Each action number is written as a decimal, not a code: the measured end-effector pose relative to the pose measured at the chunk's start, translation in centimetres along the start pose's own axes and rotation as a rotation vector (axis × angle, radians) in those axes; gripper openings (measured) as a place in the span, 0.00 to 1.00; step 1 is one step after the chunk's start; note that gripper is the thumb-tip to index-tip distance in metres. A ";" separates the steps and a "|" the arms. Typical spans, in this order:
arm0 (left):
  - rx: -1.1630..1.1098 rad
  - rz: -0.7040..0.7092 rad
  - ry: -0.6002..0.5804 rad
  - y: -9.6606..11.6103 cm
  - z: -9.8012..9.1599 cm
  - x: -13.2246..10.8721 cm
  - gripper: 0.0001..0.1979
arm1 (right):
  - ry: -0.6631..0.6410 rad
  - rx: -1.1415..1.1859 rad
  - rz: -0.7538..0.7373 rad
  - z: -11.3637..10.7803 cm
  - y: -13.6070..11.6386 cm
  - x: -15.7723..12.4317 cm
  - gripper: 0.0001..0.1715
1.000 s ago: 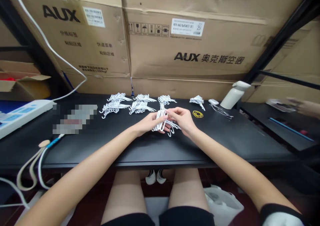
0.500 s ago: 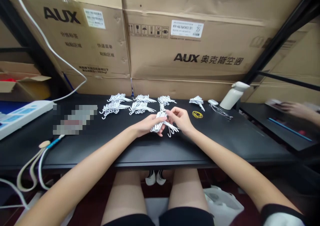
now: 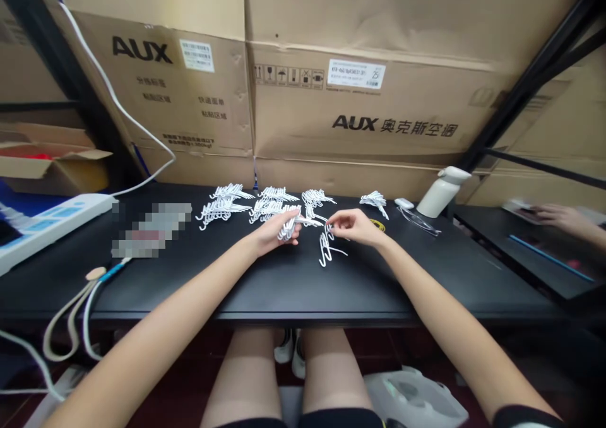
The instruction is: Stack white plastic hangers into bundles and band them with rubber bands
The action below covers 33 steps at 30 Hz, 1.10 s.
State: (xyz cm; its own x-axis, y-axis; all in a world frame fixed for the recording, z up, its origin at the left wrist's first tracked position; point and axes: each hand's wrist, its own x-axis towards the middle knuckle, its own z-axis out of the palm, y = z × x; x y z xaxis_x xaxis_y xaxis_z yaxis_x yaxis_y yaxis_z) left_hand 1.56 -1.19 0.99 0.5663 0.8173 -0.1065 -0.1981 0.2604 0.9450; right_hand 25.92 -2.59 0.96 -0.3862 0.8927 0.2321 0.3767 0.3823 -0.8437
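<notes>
My left hand (image 3: pixel 277 231) is closed around a bundle of white hooks (image 3: pixel 289 226), their straight ends pointing right. To its right, my right hand (image 3: pixel 353 227) pinches a white hook (image 3: pixel 329 231) between thumb and fingertips. A few loose white hooks (image 3: pixel 326 251) lie on the black table just below those fingertips. Behind my hands, several groups of white hooks (image 3: pixel 222 210) are laid out in two rows. Another small bunch of hooks (image 3: pixel 375 202) sits apart at the back right. Yellow rubber bands (image 3: pixel 378 225) show partly behind my right hand.
A white bottle (image 3: pixel 442 191) and a white cable with a small plug (image 3: pixel 416 216) stand at the back right. On the left are a power strip (image 3: pixel 57 226) and a blurred-out object (image 3: pixel 151 229). Large cartons (image 3: pixel 293 118) wall the back. Another person's hand (image 3: pixel 561 216) is at far right.
My hands have moved apart. My left hand keeps the bundle, while some hooks now lie loose on the table under my right hand. The view has shifted slightly.
</notes>
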 end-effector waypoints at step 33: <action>0.123 -0.127 -0.201 -1.0 0.4 0.4 0.15 | 0.045 0.690 0.114 2.8 -1.1 0.5 0.04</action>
State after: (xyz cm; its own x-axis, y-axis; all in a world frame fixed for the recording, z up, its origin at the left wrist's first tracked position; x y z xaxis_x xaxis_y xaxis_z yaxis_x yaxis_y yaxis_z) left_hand 2.28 -1.27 0.15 0.7300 0.6608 -0.1744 -0.0237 0.2796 0.9598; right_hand 22.98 -3.24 0.67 -0.3348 0.9331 0.1313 -0.2134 0.0606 -0.9751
